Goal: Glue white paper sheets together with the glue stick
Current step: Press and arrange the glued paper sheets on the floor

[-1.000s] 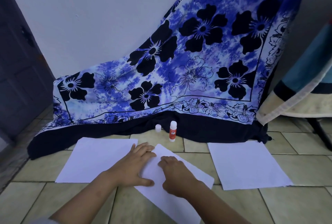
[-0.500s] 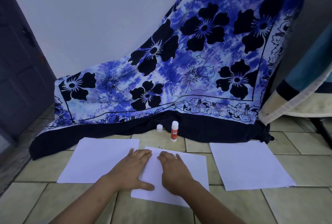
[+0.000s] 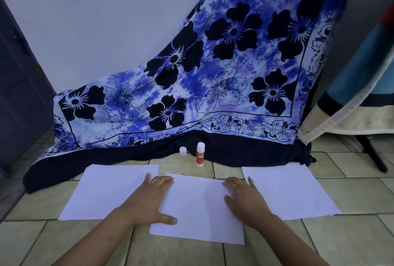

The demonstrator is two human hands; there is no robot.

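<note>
Three white paper sheets lie on the tiled floor: a left sheet (image 3: 106, 193), a middle sheet (image 3: 198, 208) and a right sheet (image 3: 292, 191). My left hand (image 3: 149, 199) lies flat on the middle sheet's left edge, fingers straight. My right hand (image 3: 247, 199) presses flat on its right edge. The glue stick (image 3: 200, 154), white with a red label, stands upright and uncapped beyond the sheets. Its white cap (image 3: 183, 151) stands just to its left.
A blue flowered cloth (image 3: 191, 86) drapes from the wall down onto the floor behind the glue stick. A dark door (image 3: 19, 69) is at the left. A draped piece of furniture with a dark leg (image 3: 373, 155) stands at the right.
The middle sheet has turned from a diagonal to lie square between the other two. My hands have slid apart from its centre to its left and right edges.
</note>
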